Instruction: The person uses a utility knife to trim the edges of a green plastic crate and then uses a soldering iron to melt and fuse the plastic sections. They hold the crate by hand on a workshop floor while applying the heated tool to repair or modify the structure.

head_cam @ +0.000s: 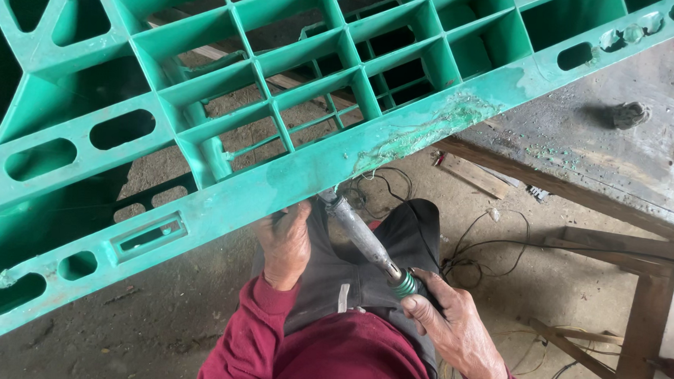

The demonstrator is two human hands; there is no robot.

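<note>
A large green plastic pallet (227,91) with a grid of ribs fills the upper left, its near edge running diagonally. A rough melted seam (425,129) shows on that edge. My left hand (284,244) grips the underside of the pallet's edge. My right hand (457,323) holds the green-wound handle of a metal soldering-iron-like tool (365,237). Its tip touches the pallet's edge just right of my left hand.
A worn grey workbench top (623,151) lies under the pallet at the right. Loose wires (487,251) and a wood scrap (472,173) lie on the dirt floor. A wooden frame (638,305) stands at the right.
</note>
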